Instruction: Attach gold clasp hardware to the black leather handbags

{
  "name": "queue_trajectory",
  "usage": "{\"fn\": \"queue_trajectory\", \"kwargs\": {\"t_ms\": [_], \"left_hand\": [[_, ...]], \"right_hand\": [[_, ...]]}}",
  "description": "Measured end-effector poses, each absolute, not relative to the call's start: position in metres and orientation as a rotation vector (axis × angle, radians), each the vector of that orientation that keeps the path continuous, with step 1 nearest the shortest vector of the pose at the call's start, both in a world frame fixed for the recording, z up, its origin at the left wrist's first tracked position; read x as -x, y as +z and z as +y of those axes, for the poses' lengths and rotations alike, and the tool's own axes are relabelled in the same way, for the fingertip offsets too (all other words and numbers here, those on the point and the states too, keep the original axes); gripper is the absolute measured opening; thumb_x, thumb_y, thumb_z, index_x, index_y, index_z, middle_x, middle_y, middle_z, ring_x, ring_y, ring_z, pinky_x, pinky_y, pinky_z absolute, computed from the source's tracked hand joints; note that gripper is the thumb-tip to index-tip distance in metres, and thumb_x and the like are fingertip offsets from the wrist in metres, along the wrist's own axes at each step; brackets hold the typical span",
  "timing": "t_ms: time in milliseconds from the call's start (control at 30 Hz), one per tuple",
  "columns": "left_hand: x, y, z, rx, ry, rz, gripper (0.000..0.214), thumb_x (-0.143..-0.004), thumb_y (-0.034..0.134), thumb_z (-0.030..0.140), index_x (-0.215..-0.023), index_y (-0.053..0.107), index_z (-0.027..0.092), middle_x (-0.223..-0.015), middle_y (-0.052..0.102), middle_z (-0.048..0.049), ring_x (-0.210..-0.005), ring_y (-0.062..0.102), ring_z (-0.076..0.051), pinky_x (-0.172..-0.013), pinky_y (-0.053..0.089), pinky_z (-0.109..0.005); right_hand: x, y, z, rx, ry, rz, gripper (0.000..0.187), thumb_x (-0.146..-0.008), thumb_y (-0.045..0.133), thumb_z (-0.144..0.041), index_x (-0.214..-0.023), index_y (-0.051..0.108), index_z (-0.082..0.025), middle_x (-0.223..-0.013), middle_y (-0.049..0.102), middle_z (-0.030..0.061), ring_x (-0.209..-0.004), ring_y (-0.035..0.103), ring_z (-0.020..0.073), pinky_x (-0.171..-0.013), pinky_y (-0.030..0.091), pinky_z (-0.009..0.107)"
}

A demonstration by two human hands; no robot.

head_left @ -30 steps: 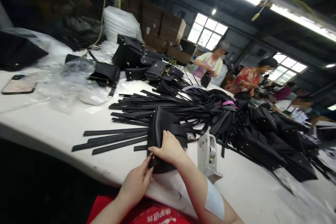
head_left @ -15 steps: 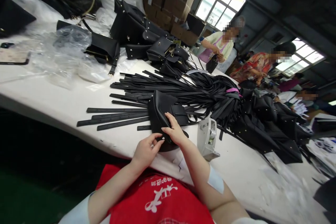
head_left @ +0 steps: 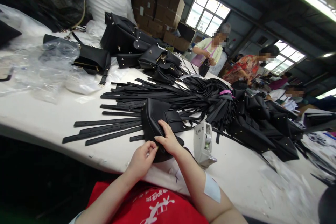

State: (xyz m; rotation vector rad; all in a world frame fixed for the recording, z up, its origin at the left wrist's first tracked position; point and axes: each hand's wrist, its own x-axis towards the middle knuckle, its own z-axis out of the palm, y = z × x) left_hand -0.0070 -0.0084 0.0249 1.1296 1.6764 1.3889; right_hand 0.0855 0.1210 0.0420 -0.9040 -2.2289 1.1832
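Observation:
A black handbag (head_left: 153,115) with a flap and a strap lies at the near edge of the table, on top of several black straps. My right hand (head_left: 170,140) rests on its front, thumb and fingers spread against the surface. At the bag's lower left edge, my left hand (head_left: 144,156) is closed in a pinch; whatever its fingertips hold is too small to make out. Long black straps (head_left: 126,94) fan out behind the bag, bundled on the right by a pink tie (head_left: 227,92). Just right of the bag stands a white tape dispenser (head_left: 202,143).
More black bags (head_left: 154,56) are heaped at the back, and another pile (head_left: 252,129) lies to the right. Clear plastic wrapping (head_left: 47,66) covers the left of the table. Co-workers (head_left: 208,50) handle things across the table, near stacked cardboard boxes (head_left: 157,3).
The whole view has shifted, so the table appears lower and further left. My left fingertips have come closer together at the bag's edge. My right hand keeps its place on the bag.

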Motion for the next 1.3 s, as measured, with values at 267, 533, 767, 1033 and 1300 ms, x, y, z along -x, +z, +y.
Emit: {"fn": "queue_trajectory", "kwargs": {"t_ms": [267,533,767,1033,1300], "left_hand": [[0.063,0.032,-0.026,-0.624,1.755,1.412,0.033,-0.077,0.063,0.044,-0.080,0.045,0.018,-0.079,0.062,-0.0016,-0.048,0.043,-0.007,-0.044,0.032,-0.019],[0.115,0.035,-0.030,-0.547,1.849,1.699,0.030,-0.070,0.059,0.037,-0.088,0.059,0.013,-0.062,0.053,0.0035,-0.040,0.035,-0.005,-0.040,0.024,-0.019],[0.126,0.032,0.000,-0.770,1.753,1.924,0.032,-0.077,0.058,0.042,-0.086,0.068,0.014,-0.081,0.070,-0.0071,-0.067,0.062,-0.016,-0.062,0.048,-0.026],[0.128,0.044,0.015,-1.188,1.540,2.183,0.023,-0.080,0.057,0.034,-0.086,0.072,0.018,-0.090,0.072,-0.0085,-0.087,0.065,-0.024,-0.086,0.049,-0.038],[0.121,0.052,0.024,-1.364,1.403,2.396,0.020,-0.079,0.048,0.026,-0.075,0.066,0.020,-0.083,0.068,-0.0088,-0.083,0.061,-0.024,-0.083,0.046,-0.035]], "right_hand": [[-0.099,0.066,0.124,0.756,1.293,-2.477,0.083,-0.058,0.057,-0.013,-0.140,0.043,-0.021,-0.152,0.033,0.0095,-0.140,0.031,0.0233,-0.116,0.021,0.041],[-0.138,0.069,0.114,0.583,1.754,-2.400,0.080,-0.061,0.051,-0.012,-0.139,0.044,-0.030,-0.155,0.029,0.0013,-0.143,0.024,0.0239,-0.116,0.017,0.044],[-0.135,0.067,0.113,0.608,1.800,-2.383,0.080,-0.060,0.053,-0.012,-0.137,0.047,-0.031,-0.155,0.029,-0.0002,-0.144,0.022,0.0237,-0.117,0.015,0.042],[-0.134,0.070,0.112,0.582,1.738,-2.375,0.081,-0.058,0.051,-0.011,-0.136,0.047,-0.029,-0.153,0.032,0.0023,-0.143,0.025,0.0235,-0.116,0.015,0.043],[-0.134,0.072,0.112,0.527,1.670,-2.358,0.074,-0.063,0.057,-0.016,-0.135,0.049,-0.028,-0.150,0.038,0.0043,-0.139,0.032,0.0261,-0.115,0.019,0.045]]}}
